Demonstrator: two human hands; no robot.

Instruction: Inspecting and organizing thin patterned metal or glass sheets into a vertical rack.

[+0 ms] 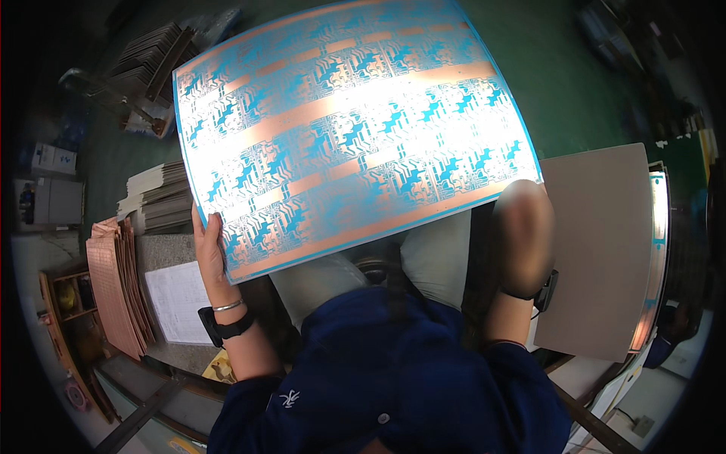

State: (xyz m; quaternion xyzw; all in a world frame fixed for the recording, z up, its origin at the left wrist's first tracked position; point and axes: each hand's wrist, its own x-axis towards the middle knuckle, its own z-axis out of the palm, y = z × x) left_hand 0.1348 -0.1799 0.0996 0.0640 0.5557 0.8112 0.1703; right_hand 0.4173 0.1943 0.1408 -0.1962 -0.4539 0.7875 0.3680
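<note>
A large copper circuit board panel [302, 98] with a blue printed circuit pattern is held up in front of me, tilted, with bright glare across its middle. My left hand [209, 244] grips its lower left edge, the thumb on the face that shows and part of the hand behind the panel. At the lower right corner, my right hand [527, 231] is smeared by motion. It overlaps or touches that corner, but its fingers cannot be made out. Both wrists wear dark bands, the left one also a metal bracelet.
On my left, copper sheets [113, 287] stand beside a paper sheet [180, 303] on a grey surface. Behind them lies a stack of pale panels [159, 197]; farther off are racked boards [155, 64]. On my right stands a large grey-brown board [594, 250], beside a lit panel [656, 250].
</note>
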